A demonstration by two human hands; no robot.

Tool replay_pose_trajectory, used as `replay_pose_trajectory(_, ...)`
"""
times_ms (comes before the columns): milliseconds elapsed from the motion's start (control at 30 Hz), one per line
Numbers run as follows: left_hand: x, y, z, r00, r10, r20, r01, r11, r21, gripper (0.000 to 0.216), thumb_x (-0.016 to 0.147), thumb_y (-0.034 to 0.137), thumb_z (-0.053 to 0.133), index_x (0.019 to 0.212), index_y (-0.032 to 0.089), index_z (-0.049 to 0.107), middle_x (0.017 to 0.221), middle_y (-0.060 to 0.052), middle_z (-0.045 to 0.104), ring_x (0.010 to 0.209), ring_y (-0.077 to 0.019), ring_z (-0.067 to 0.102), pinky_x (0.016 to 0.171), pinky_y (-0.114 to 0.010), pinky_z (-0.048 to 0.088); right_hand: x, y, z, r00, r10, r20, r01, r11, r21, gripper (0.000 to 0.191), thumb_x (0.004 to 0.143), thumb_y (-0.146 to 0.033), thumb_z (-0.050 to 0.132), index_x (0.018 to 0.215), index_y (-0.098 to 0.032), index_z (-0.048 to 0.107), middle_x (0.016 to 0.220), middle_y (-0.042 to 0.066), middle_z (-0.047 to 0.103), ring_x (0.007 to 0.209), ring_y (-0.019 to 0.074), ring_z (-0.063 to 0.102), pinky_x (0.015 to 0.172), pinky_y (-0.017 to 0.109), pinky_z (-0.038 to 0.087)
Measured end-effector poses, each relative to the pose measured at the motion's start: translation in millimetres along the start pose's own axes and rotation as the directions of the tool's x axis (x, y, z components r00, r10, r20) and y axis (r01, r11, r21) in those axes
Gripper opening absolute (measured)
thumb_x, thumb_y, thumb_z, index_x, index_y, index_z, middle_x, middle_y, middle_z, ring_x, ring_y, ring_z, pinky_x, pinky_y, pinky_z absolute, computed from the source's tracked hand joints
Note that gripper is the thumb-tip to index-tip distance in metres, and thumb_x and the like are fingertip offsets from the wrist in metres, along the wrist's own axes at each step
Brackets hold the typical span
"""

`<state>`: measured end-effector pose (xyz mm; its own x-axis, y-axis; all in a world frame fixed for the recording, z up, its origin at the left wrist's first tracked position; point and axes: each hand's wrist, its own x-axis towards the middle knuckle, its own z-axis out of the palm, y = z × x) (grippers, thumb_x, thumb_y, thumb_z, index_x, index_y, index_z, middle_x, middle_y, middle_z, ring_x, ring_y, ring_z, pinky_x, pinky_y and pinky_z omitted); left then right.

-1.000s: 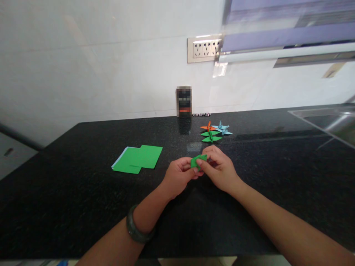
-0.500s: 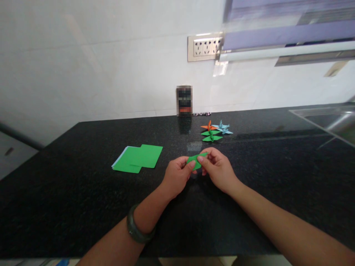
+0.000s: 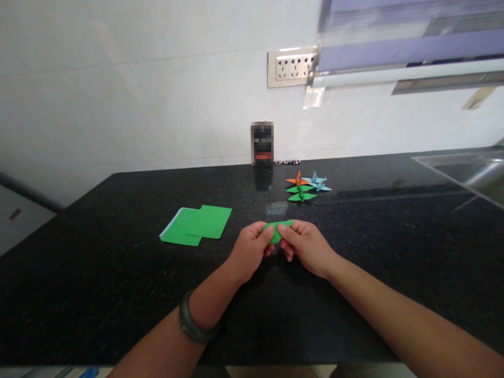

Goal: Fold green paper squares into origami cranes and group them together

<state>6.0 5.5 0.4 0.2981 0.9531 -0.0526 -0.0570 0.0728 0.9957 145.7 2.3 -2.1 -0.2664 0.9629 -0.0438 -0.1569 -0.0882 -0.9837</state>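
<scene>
A small folded piece of green paper (image 3: 276, 234) is pinched between my two hands, above the dark countertop. My left hand (image 3: 251, 249) grips its left part, thumb on top. My right hand (image 3: 309, 245) holds the right part the same way, its thumb close to the left one. The fingers behind the paper are partly hidden. Beyond the right hand stand folded paper cranes: green ones (image 3: 302, 196), an orange one (image 3: 298, 179) and light blue ones (image 3: 319, 185). Left of my hands lie flat green paper sheets (image 3: 214, 221), with a pale blue edge under them.
The black speckled countertop (image 3: 129, 294) runs back to a white tiled wall (image 3: 177, 94). A dark blurred box (image 3: 262, 144) leans at the wall, beside a patterned strip (image 3: 287, 162). Metal sink (image 3: 472, 170) at the right; socket panel (image 3: 292, 67) above.
My right hand has come down slightly, and its thumb has moved left toward the other thumb. The green paper's raised right corner now sits lower. The cranes and sheets stay in place.
</scene>
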Motion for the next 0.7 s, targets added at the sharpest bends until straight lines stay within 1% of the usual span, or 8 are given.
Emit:
replay_pose_trajectory(100, 0.7, 0.6, -0.7, 0.986, -0.12, 0.116, 0.148, 0.95, -0.275, 0.028, 0.078, 0.04, 0.052, 0.065, 0.016, 0.049, 0.046, 0.004, 0.044, 0.039, -0.0069, 0.039, 0.04, -0.02, 0.03, -0.4, -2.0, -3.9, 0.997, -0.037, 0.067, 0.029, 0.992, 0.124, 0.03, 0.073, -0.042, 0.063, 0.089, -0.018, 0.055, 0.066, -0.003, 0.055, 0.045, 0.0059, 0.046, 0.04, 0.019, 0.041)
replay_pose_trajectory(167, 0.3, 1.9, -1.3, 0.955, -0.198, 0.22, 0.273, 0.875, -0.399, 0.024, 0.077, 0.039, 0.053, 0.069, 0.017, 0.048, 0.041, 0.007, 0.036, 0.035, -0.0068, 0.034, 0.037, -0.019, 0.028, -0.9, -4.0, -6.3, 0.99, -0.078, 0.121, 0.061, 0.989, 0.135, 0.043, 0.069, -0.036, 0.069, 0.106, -0.023, 0.05, 0.076, -0.003, 0.055, 0.052, 0.0071, 0.049, 0.042, 0.019, 0.041)
replay_pose_trajectory(267, -2.1, 4.0, -0.5, 0.899, -0.267, 0.348, 0.399, 0.828, -0.395, 0.02, 0.075, 0.033, 0.055, 0.066, 0.018, 0.047, 0.038, 0.009, 0.028, 0.03, -0.0057, 0.028, 0.034, -0.018, 0.026, -1.7, -6.6, -7.7, 0.981, -0.119, 0.156, 0.118, 0.993, 0.016, 0.031, 0.067, -0.029, 0.071, 0.093, -0.019, 0.057, 0.078, -0.002, 0.053, 0.058, 0.0073, 0.049, 0.044, 0.017, 0.039)
replay_pose_trajectory(333, -3.5, 4.1, 1.4, 0.881, -0.288, 0.375, 0.414, 0.853, -0.319, 0.02, 0.074, 0.032, 0.055, 0.063, 0.017, 0.048, 0.038, 0.008, 0.032, 0.031, -0.0062, 0.033, 0.035, -0.019, 0.03, -1.6, -7.6, -8.3, 0.979, -0.134, 0.156, 0.144, 0.988, -0.055, 0.019, 0.069, -0.029, 0.069, 0.078, -0.016, 0.058, 0.072, -0.002, 0.053, 0.057, 0.007, 0.049, 0.046, 0.018, 0.038)
replay_pose_trajectory(400, -3.4, 3.2, 3.5, 0.907, -0.3, 0.294, 0.374, 0.896, -0.238, 0.025, 0.075, 0.036, 0.053, 0.064, 0.015, 0.052, 0.042, 0.004, 0.043, 0.037, -0.0082, 0.043, 0.041, -0.021, 0.038, -0.6, -8.2, -9.9, 0.981, -0.128, 0.144, 0.141, 0.986, -0.083, 0.02, 0.071, -0.033, 0.066, 0.072, -0.016, 0.056, 0.064, -0.002, 0.052, 0.053, 0.007, 0.048, 0.045, 0.018, 0.038)
replay_pose_trajectory(533, 0.2, 0.7, 4.4, 0.985, -0.168, -0.048, 0.157, 0.971, -0.181, 0.039, 0.076, 0.051, 0.051, 0.074, 0.013, 0.06, 0.061, -0.001, 0.059, 0.055, -0.0107, 0.055, 0.056, -0.025, 0.046, 2.5, -8.9, -15.9, 0.997, -0.069, 0.031, 0.073, 0.984, -0.162, 0.027, 0.068, -0.039, 0.067, 0.068, -0.015, 0.056, 0.058, -0.003, 0.052, 0.045, 0.0057, 0.042, 0.041, 0.019, 0.035)
replay_pose_trajectory(600, 1.4, -0.3, 2.9, 0.992, -0.092, -0.084, 0.078, 0.984, -0.159, 0.035, 0.07, 0.047, 0.062, 0.078, 0.013, 0.063, 0.066, -0.002, 0.062, 0.06, -0.0116, 0.057, 0.06, -0.025, 0.047, 3.4, -9.3, -18.6, 0.999, -0.043, -0.012, 0.039, 0.974, -0.223, 0.03, 0.064, -0.04, 0.07, 0.062, -0.014, 0.055, 0.054, -0.004, 0.05, 0.042, 0.005, 0.04, 0.039, 0.019, 0.034)
replay_pose_trajectory(700, 1.2, -2.0, 0.3, 0.995, -0.076, -0.063, 0.069, 0.991, -0.114, 0.028, 0.059, 0.034, 0.074, 0.073, 0.012, 0.065, 0.064, -0.002, 0.064, 0.059, -0.0118, 0.057, 0.059, -0.025, 0.046, 3.2, -9.6, -20.2, 1.0, -0.016, -0.01, 0.012, 0.956, -0.292, 0.032, 0.063, -0.041, 0.07, 0.057, -0.014, 0.054, 0.049, -0.004, 0.048, 0.041, 0.0051, 0.04, 0.039, 0.019, 0.034)
